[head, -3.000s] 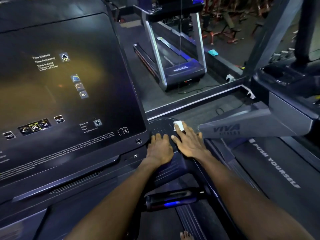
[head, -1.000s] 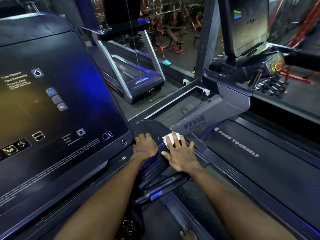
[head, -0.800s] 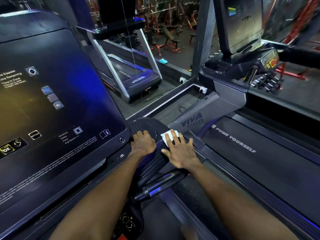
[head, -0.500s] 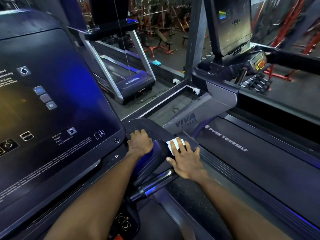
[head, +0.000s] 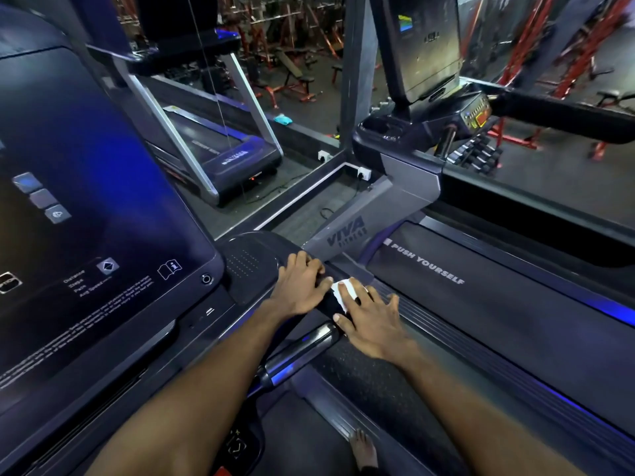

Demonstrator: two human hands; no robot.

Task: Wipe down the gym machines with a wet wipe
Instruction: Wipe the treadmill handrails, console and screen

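Both bare forearms reach forward and converge, hands side by side, palms down. The left hand (head: 298, 287) lies flat with its fingers (head: 309, 261) close together and gently bent. The right hand (head: 371, 319) is flat too, fingers spread and straight, thumb angled toward the left hand

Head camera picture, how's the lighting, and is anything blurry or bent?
Head view: dim gym with blue light glaring off the big console screen and edging the treadmill belt; the white wipe under the right hand is the brightest spot; the red racks at upper right are smeared; the wide lens bows straight frames near the edges.
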